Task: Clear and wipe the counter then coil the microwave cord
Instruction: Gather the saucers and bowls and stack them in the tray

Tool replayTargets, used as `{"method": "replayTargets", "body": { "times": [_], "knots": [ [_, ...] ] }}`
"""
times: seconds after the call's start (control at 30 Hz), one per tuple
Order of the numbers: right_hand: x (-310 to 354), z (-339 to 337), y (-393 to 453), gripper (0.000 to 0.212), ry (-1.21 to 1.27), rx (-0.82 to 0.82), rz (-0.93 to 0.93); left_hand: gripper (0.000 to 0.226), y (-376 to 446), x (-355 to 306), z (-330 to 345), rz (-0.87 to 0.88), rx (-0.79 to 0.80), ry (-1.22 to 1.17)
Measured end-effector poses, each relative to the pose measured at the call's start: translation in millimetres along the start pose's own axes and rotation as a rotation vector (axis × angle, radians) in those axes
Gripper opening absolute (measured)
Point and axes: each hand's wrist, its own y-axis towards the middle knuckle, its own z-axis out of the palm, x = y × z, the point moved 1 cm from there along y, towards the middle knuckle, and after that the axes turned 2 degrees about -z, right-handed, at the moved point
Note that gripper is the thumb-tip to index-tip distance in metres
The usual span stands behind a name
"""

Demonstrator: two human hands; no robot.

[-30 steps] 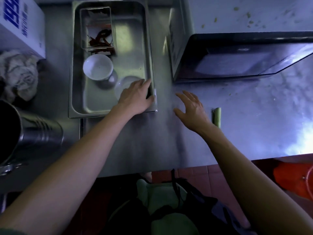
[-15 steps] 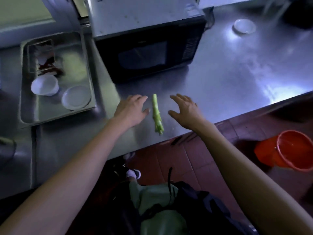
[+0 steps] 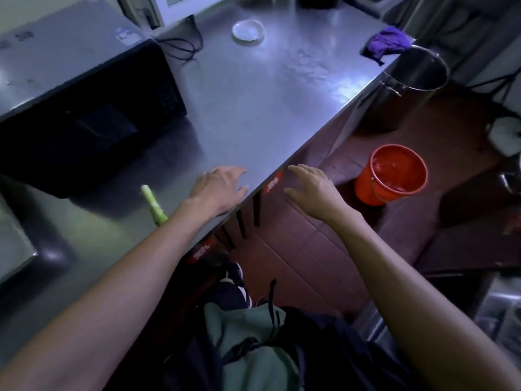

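Observation:
The steel counter (image 3: 253, 108) runs from lower left to upper right. A black-fronted microwave (image 3: 84, 108) stands on it at the left, and its black cord (image 3: 183, 46) lies loose behind its right corner. A green vegetable stalk (image 3: 153, 204) lies in front of the microwave, partly behind my left forearm. My left hand (image 3: 220, 187) hovers palm down over the counter's front edge, fingers relaxed, holding nothing. My right hand (image 3: 313, 187) is open past the edge, above the floor. A small white dish (image 3: 248, 30) sits far back. A purple cloth (image 3: 387, 45) lies at the counter's far right corner.
An orange bucket (image 3: 392, 176) stands on the red tiled floor to the right of my hands. A tall steel pot (image 3: 417, 71) stands beside the counter's far end. A steel tray corner (image 3: 14, 249) shows at the left edge. Red stickers mark the counter's front face.
The view has swung right from the tray to the counter's right end. Both hands moved right; the stalk that lay between them is now left of my left hand, and my right hand is past the edge.

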Motion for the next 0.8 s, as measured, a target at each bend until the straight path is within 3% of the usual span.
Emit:
{"method": "replayTargets", "body": {
  "times": [0.27,0.8],
  "knots": [
    [-47.8,-22.9,24.5,0.058,-0.028,-0.026,0.096,0.049,75.7,-45.4,2.9,0.097,0.016,-0.022],
    [-86.1,-53.9,210.9,0.055,-0.125,0.110,0.116,0.052,258.3,-17.5,-1.4,0.024,0.123,-0.144]
  ]
}}
